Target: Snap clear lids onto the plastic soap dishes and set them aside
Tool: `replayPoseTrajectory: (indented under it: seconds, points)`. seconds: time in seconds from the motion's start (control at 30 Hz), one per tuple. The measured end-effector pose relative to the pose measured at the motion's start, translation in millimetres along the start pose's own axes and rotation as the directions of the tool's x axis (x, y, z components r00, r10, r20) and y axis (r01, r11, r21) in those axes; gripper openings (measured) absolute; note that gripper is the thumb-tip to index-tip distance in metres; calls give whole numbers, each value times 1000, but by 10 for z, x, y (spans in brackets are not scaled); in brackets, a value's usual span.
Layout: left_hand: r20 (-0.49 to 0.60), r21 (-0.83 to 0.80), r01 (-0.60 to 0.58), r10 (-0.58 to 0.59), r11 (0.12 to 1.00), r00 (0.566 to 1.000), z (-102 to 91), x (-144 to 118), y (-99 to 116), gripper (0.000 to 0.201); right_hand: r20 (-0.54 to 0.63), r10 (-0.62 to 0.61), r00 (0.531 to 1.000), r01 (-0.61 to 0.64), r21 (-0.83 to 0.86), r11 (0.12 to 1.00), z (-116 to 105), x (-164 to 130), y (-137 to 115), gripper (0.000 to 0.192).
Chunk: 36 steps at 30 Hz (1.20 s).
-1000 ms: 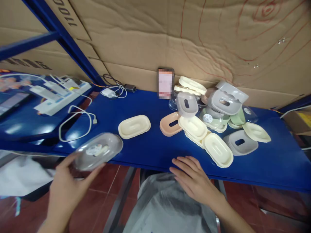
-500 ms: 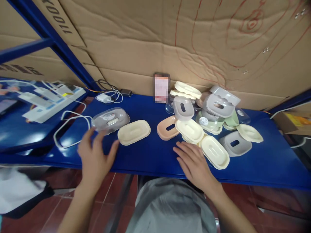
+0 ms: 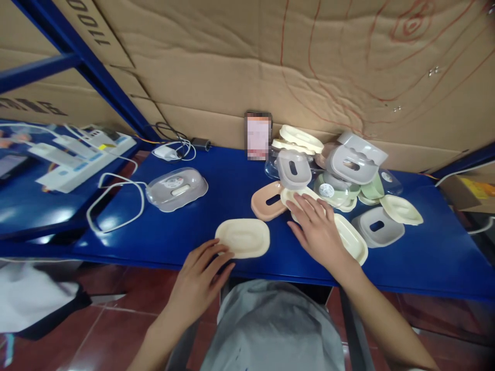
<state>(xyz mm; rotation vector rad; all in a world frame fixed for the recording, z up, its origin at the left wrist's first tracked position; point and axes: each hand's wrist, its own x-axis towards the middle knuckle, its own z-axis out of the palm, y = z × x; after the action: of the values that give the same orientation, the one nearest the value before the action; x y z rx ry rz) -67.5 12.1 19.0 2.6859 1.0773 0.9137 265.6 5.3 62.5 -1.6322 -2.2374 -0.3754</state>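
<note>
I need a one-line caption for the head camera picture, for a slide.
Left hand touches a cream soap dish at the blue table edge; right hand rests on a pile of dishes.

A blue table (image 3: 425, 268) runs across the frame, set against a wall of flattened cardboard (image 3: 240, 67) marked with looping red lines (image 3: 309, 62). At left, a blue steel frame (image 3: 96, 67) slants up in front of the cardboard, with printed black lettering visible behind it. A second blue surface (image 3: 34, 206) at far left reflects soft patches of overhead light. White cables (image 3: 116, 201) trail across the join between the two tops, and a power strip (image 3: 77, 159) lies on the left one. Beneath the table, the floor (image 3: 112, 335) is laid with dark red tiles. An open box (image 3: 472, 190) sits at the right edge.
</note>
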Motion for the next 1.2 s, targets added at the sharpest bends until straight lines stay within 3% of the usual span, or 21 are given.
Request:
replayPoseTrajectory:
  seconds: [0.17,0.3,0.47,0.6,0.83,1.03,1.2]
  points:
    - [24,-114,-114,118,987,993,201,110,278,18,-65,51,997,-53,-42,998,-79,6,167,43]
    - [81,-203,-184,204,962,976,312,297,465,17,-63,43,997,-47,-75,996,-94,272,284,43]
    - [115,-230,-215,245,949,963,398,467,525,15,-12,14,1000,-14,-53,998,10,643,447,39]
    - [120,-215,-201,230,956,966,446,470,509,16,11,22,1000,-22,39,999,1,734,558,30]
    - [93,-210,-172,195,962,976,477,452,499,16,-85,37,996,-23,168,986,-265,618,668,29]
    - [56,-152,-134,144,979,988,507,436,487,14,-115,8,993,19,225,974,-443,405,599,26]
    - [69,-153,-127,139,980,988,501,435,485,13,-60,58,997,-49,131,990,-406,146,441,37]
